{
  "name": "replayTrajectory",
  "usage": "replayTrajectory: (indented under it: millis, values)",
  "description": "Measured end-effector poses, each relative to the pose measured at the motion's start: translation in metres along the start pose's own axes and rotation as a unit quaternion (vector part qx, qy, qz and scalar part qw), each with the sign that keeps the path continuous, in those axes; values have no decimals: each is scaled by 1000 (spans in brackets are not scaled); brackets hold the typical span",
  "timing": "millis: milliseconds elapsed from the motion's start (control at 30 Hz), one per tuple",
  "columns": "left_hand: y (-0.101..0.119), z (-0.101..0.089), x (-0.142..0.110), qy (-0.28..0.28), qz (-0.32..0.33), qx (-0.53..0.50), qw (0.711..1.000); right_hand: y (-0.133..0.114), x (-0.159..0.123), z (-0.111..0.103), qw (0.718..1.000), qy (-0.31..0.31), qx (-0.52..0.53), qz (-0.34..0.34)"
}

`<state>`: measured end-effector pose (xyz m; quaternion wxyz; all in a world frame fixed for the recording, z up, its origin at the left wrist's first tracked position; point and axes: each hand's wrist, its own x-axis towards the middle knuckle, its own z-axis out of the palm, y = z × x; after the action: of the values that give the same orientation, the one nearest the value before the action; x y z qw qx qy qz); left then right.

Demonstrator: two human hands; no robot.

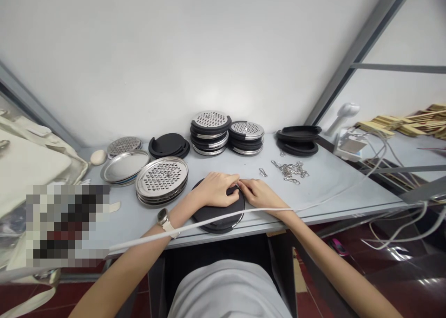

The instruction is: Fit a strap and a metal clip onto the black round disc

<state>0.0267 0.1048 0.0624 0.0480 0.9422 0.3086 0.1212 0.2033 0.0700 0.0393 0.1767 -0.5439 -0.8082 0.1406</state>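
Observation:
A round black lid-like disc (216, 219) with a shiny rim lies flat near the table's front edge. Over its upper part rests my left hand (218, 190), its fingers curled and thumb bent toward the index finger at the disc's right side. My right hand (258, 195) comes in from the right, fingertips pinched together and touching that same edge. Both hands' fingertips meet there, and whatever sits between them is hidden. Just beyond the right hand lie a single small metal clip (262, 172) and a loose heap of metal clips (291, 170).
Perforated metal grater discs (162, 178) are stacked at left, beside plain metal discs (126, 166). Farther back stand black lids (169, 145), two assembled stacks (210, 120) (246, 130) and black rings (298, 147). A white cable (209, 219) crosses in front of the disc.

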Motion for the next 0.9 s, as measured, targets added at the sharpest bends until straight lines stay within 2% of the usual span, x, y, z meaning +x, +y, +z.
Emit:
replayTrajectory:
  millis: [367,900]
  values:
    - [-1,1,-1,14,25,-2,1000,1,-3,7,999,40,26,-7]
    - [-4,-1,-1,15,17,-23,999,3,-4,10,996,67,61,13]
